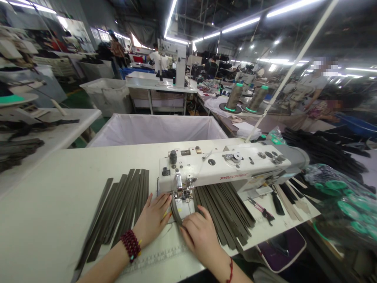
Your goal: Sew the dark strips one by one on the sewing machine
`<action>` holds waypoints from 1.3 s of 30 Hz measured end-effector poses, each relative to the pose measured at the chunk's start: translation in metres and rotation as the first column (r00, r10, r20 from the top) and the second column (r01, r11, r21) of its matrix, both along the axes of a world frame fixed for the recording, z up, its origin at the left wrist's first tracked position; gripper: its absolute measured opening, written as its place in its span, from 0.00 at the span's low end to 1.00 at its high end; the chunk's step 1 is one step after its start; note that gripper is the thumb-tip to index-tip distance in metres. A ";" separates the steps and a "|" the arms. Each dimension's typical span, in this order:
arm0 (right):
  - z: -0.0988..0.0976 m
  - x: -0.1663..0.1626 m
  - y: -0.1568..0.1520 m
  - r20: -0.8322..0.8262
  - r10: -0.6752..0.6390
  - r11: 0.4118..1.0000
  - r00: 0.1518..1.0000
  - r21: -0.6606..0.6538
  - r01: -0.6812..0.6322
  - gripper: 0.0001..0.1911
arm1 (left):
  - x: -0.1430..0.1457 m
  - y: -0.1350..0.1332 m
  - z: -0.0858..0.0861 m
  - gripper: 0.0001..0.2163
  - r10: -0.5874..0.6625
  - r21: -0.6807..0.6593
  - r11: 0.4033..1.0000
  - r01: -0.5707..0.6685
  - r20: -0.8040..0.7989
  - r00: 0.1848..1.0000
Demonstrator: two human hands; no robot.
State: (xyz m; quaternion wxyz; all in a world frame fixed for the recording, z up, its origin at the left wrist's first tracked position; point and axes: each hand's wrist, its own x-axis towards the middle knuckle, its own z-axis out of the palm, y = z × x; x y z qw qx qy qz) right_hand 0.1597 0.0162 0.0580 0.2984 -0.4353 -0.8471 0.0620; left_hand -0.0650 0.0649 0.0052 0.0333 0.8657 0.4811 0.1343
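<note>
A narrow grey-brown fabric strip (176, 214) runs in a curve under the presser foot of the white sewing machine (203, 169). Flat on the machine bed, my left hand (153, 215) has its fingers stretched out, with the fingertips beside the strip close to the needle area. My right hand (200, 235) is closed around the near end of that strip, its fingers bent. Similar strips (125, 204) lie fanned out left of the machine. More strips (225, 212) lie beneath the machine arm, just right of my right hand.
Pink-handled thread snips (261, 210) lie right of the strips. A printed ruler scale (160, 255) marks the table's front. Behind the table stands a white cloth-lined bin (156, 129). Two thread cones (235, 97) stand at the back right, near bagged green-ended spools (353, 214). Other people work farther off.
</note>
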 end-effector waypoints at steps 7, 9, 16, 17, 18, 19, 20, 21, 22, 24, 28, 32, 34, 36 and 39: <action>-0.009 -0.005 0.021 0.226 -0.002 1.000 0.974 0.009 0.000 0.07 | 0.000 0.001 0.000 0.20 -0.007 0.004 1.000 0.007 0.000 1.000; -0.013 -0.008 0.026 0.255 0.011 1.000 0.967 0.006 -0.013 0.06 | 0.000 0.002 0.000 0.20 -0.004 0.002 1.000 0.004 0.004 1.000; -0.015 -0.020 0.044 0.362 0.040 0.999 0.931 -0.007 -0.040 0.08 | 0.000 0.001 0.001 0.20 -0.008 0.006 1.000 0.008 0.008 1.000; -0.014 -0.022 0.047 0.377 0.040 0.999 0.925 -0.007 -0.040 0.08 | 0.000 0.001 0.001 0.20 -0.009 0.004 1.000 0.009 0.004 1.000; -0.014 -0.024 0.050 0.392 0.039 0.999 0.919 -0.007 -0.040 0.07 | 0.000 0.001 0.000 0.20 -0.008 0.003 1.000 0.008 0.003 1.000; -0.014 -0.026 0.053 0.406 0.039 0.999 0.913 -0.006 -0.040 0.07 | 0.000 0.001 -0.001 0.20 -0.008 0.005 1.000 0.008 0.005 1.000; -0.015 -0.028 0.055 0.420 0.038 0.999 0.907 -0.004 -0.040 0.06 | 0.000 0.001 -0.001 0.20 -0.008 0.008 1.000 0.008 0.009 1.000; -0.015 -0.031 0.058 0.433 0.035 0.999 0.901 -0.003 -0.038 0.05 | 0.000 0.001 -0.002 0.20 -0.006 0.012 1.000 0.006 0.015 1.000; -0.016 -0.033 0.060 0.444 0.032 0.999 0.895 -0.001 -0.035 0.05 | 0.000 0.001 -0.003 0.20 -0.004 0.017 1.000 0.004 0.022 1.000; -0.018 -0.037 0.064 0.459 0.020 1.000 0.888 0.006 -0.025 0.03 | 0.000 0.001 -0.004 0.20 -0.003 0.025 1.000 0.002 0.031 1.000; -0.020 -0.040 0.068 0.459 -0.007 1.000 0.889 0.019 -0.002 0.04 | 0.000 0.001 -0.004 0.20 0.000 0.020 1.000 0.000 0.023 1.000; -0.016 -0.033 0.057 0.413 -0.021 1.000 0.911 0.020 0.014 0.06 | 0.002 0.000 -0.003 0.20 0.002 0.030 1.000 -0.003 0.019 1.000; -0.011 -0.022 0.043 0.371 -0.049 0.999 0.927 0.018 0.046 0.07 | 0.001 -0.001 -0.002 0.21 -0.001 0.032 0.999 0.000 0.022 1.000; -0.004 -0.003 0.024 0.328 -0.099 0.995 0.940 0.018 0.098 0.06 | -0.002 0.000 0.000 0.21 -0.013 0.024 1.000 0.012 0.023 1.000; 0.006 0.040 -0.006 0.256 -0.202 0.979 0.946 0.033 0.200 0.09 | -0.010 0.010 0.008 0.18 -0.054 0.015 0.998 0.054 0.048 0.997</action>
